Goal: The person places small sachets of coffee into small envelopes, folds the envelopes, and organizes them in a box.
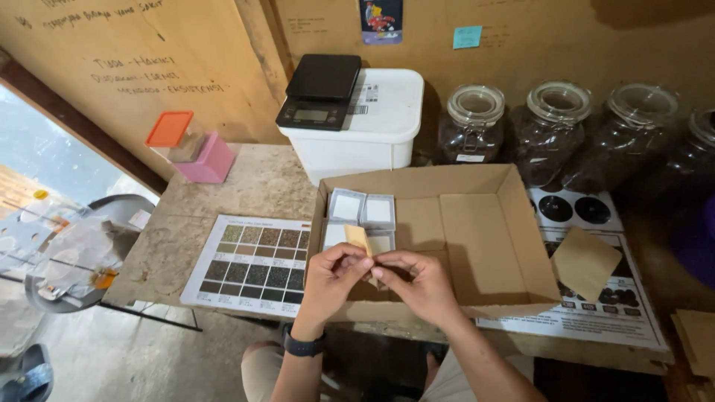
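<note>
My left hand (333, 277) and my right hand (417, 279) meet in front of me, both pinching a small tan paper packet (359, 240) by its lower end. They hover over the near left part of an open cardboard box (484, 238). Inside the box, at its far left, lie several small white square packets (363, 212). A black watch sits on my left wrist.
A printed colour-sample chart (253, 264) lies left of the box. Behind stand a white bin (372, 126) with a black scale (320, 89) on top and several glass jars (551, 130) of dark contents. A tan paper square (585, 260) rests on a printed sheet at right. Pink container (197, 149) at back left.
</note>
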